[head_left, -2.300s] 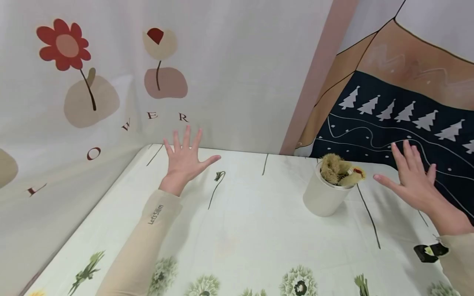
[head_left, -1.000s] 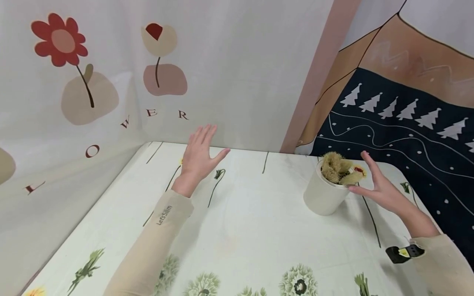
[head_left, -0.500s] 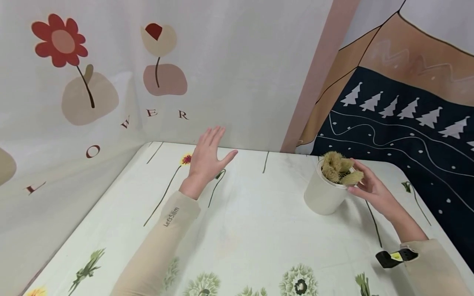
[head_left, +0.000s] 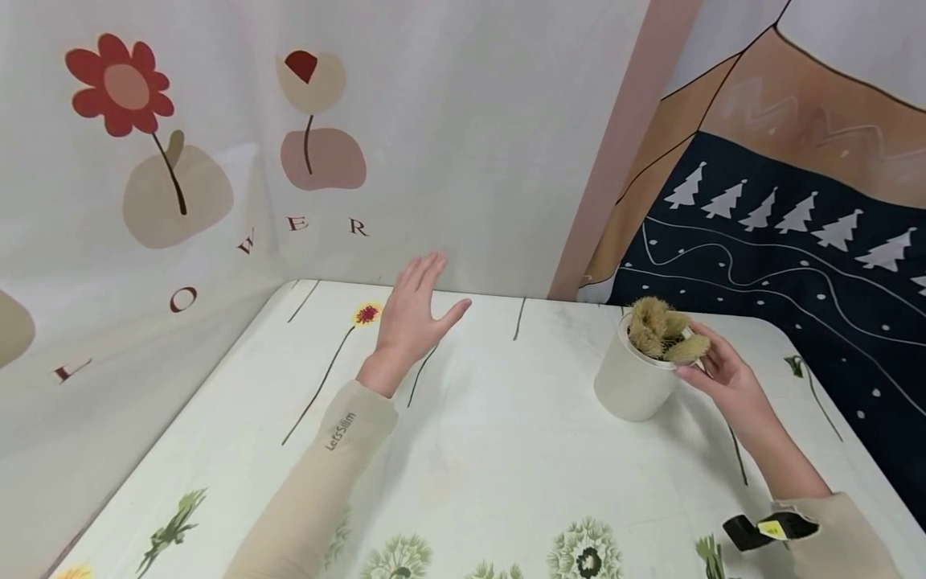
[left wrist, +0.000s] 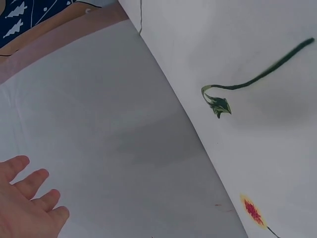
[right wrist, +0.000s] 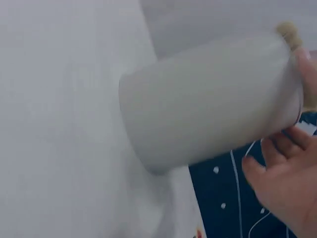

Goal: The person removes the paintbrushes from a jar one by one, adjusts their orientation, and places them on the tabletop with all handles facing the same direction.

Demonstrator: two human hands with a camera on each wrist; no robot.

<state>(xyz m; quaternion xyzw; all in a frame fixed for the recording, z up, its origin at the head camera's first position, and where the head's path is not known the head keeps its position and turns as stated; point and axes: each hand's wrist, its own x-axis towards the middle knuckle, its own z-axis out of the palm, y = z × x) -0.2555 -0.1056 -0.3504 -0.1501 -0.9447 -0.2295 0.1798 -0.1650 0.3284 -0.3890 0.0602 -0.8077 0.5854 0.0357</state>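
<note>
A white cylindrical pot (head_left: 631,382) stands on the table at the right in the head view, with fluffy beige dried plant heads (head_left: 651,326) showing above its rim. My right hand (head_left: 734,394) is at the pot's upper right side, thumb near the front of the rim and fingers curled around the far side. In the right wrist view the pot (right wrist: 208,101) appears sideways, with that hand (right wrist: 292,173) at its rim end. Left of the middle, my left hand (head_left: 412,322) is raised, fingers straight and thumb spread, holding nothing; its fingers (left wrist: 37,183) show in the left wrist view.
The white tablecloth (head_left: 499,434) carries printed flowers and stems. Behind the table hang a pale printed curtain (head_left: 463,161) and, at the right, a dark cloth with white trees (head_left: 760,249). A black strap device (head_left: 770,528) sits at the right wrist.
My right hand has moved left from beside the pot to its rim, and its fingers have curled. My left hand has shifted right, its fingers closer together. The pot stays in place.
</note>
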